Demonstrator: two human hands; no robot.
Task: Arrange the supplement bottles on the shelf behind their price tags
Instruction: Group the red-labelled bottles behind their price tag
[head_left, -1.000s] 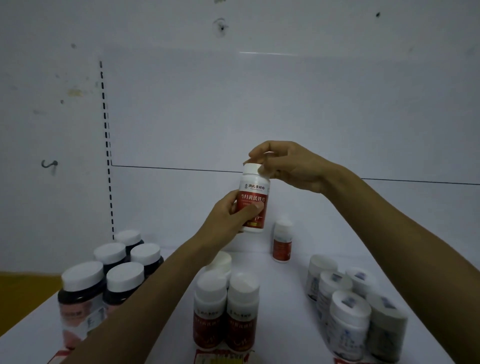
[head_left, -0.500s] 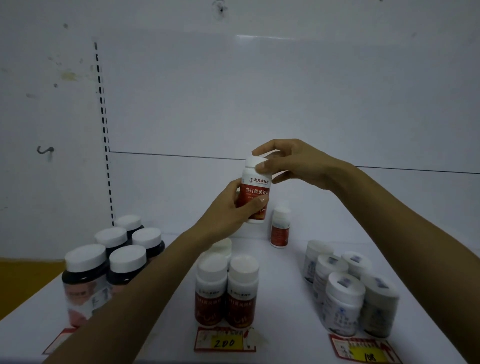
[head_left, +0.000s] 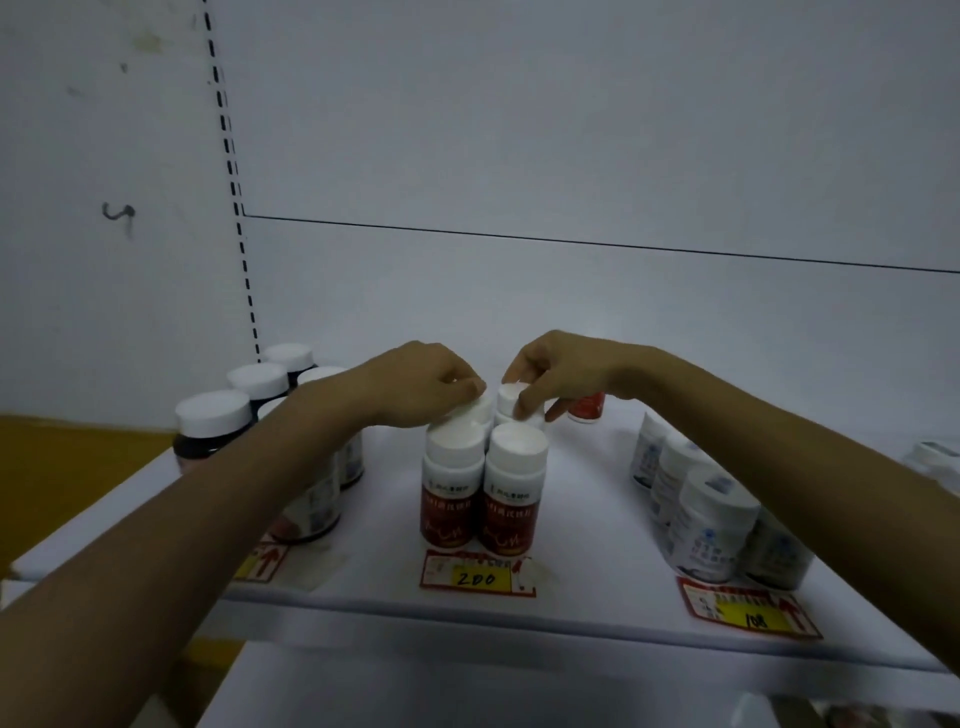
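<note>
Far left: slotted upright (head_left: 228, 156) is running up the back panel. Dark bottles (head_left: 213, 421) with white caps are standing in a cluster at the left end of the shelf (head_left: 597, 545). The left forearm is lying across the front of them and hiding part of the cluster. Left tag (head_left: 262, 564) is sitting at the shelf's front edge below them, mostly covered by the arm.

Left hand (head_left: 415, 384) is hanging over the centre group, fingers curled down, fingertips sitting on the cap of the rear-left bottle (head_left: 480, 409). Can't tell if it's gripping that cap or just resting on it.

Centre: front pair (head_left: 452, 493) of red-label bottles is standing upright, side by side and touching, directly behind the 200 tag (head_left: 478, 574). Rear-left bottle and rear-right bottle (head_left: 509, 393) are sitting just behind the pair, with little more than their caps showing.

Right hand (head_left: 566, 374) is hanging over the same group from the right, thumb and fingers pinching the cap of the rear-right bottle. That bottle is sitting in the second rank behind the 200 tag; its base is hidden.

Lone red bottle (head_left: 587, 408) is standing further back, partly hidden by the right hand.

Right: white bottles (head_left: 711, 525) with blue-marked labels are standing in a row running back from the 108 tag (head_left: 748, 608). The right forearm is passing over them.
</note>
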